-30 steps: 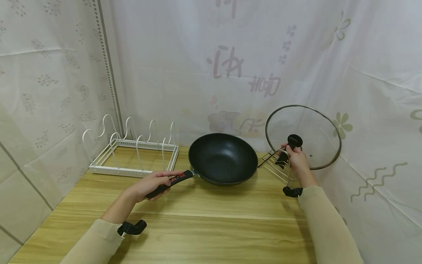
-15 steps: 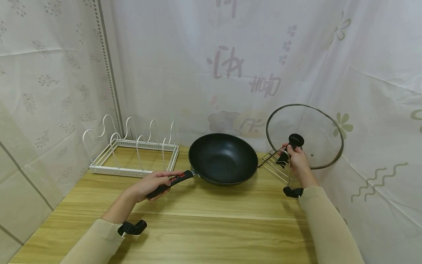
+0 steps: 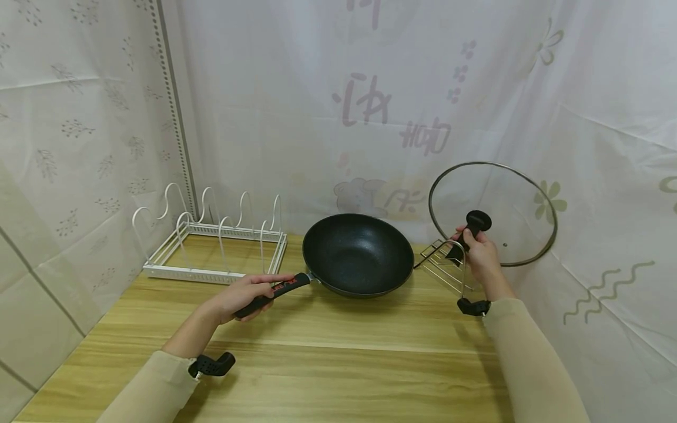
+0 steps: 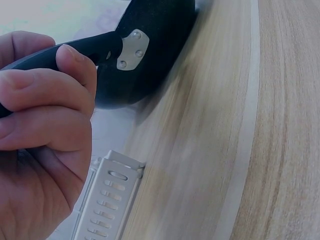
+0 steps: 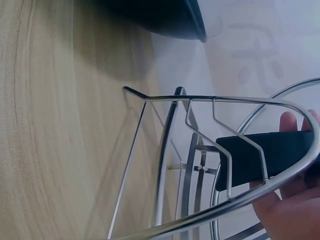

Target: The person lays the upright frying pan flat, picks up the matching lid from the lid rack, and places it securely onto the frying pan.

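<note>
A black wok sits in the middle at the back of the wooden table, its inside facing up and forward. My left hand grips its long black handle, fingers curled round it in the left wrist view. On the right, my right hand holds a round glass lid by its black knob handle. The lid stands nearly upright, with its metal rim against the patterned curtain behind. A small silver wire rack stands just left of that hand; in the right wrist view its curved wire passes in front of the handle.
A white rack with several curved wire dividers stands at the back left, beside the wok handle. Patterned curtains hang close behind and at both sides of the table.
The right hand has lifted the lid slightly up and to the right from the wire rack. The left hand and the wok have stayed in place.
</note>
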The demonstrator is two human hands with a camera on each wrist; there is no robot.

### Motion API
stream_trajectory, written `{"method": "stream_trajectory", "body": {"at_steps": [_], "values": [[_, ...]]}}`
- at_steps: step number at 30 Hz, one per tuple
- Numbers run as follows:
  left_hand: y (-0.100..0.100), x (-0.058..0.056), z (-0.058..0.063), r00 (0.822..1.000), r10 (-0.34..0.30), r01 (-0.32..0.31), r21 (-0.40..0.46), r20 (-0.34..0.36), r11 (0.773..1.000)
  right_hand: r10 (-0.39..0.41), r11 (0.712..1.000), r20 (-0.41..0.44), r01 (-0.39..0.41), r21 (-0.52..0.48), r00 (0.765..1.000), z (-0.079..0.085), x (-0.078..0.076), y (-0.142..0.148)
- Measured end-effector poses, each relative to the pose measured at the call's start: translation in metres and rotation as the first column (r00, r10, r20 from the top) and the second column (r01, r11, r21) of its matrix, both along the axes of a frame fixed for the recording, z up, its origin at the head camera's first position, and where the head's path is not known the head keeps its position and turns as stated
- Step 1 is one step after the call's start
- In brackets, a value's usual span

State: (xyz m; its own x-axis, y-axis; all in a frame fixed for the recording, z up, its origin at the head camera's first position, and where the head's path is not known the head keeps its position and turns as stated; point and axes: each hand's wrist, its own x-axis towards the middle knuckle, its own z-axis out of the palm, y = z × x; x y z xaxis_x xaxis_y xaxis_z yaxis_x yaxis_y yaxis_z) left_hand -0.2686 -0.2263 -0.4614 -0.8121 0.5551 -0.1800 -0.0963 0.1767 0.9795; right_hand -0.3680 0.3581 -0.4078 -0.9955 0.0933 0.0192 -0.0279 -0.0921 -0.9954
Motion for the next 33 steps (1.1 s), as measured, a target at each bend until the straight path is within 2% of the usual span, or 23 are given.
{"method": "stream_trajectory", "body": {"at_steps": [6,18,33], "values": [[-0.001,-0.001,-0.001,1.000,-0.004,0.004,0.001,-0.001,1.000,0.030,0.998,-0.047,-0.033,-0.061,0.998,0.003,-0.004,0.003],[-0.001,-0.001,-0.001,1.000,-0.014,0.014,0.001,-0.017,1.000,0.010,0.999,-0.081,-0.013,-0.042,0.997,0.013,-0.003,0.004],[-0.001,-0.001,-0.002,1.000,-0.015,0.015,0.006,-0.018,1.000,0.006,0.997,-0.155,-0.017,-0.070,0.988,0.031,0.005,0.003]]}}
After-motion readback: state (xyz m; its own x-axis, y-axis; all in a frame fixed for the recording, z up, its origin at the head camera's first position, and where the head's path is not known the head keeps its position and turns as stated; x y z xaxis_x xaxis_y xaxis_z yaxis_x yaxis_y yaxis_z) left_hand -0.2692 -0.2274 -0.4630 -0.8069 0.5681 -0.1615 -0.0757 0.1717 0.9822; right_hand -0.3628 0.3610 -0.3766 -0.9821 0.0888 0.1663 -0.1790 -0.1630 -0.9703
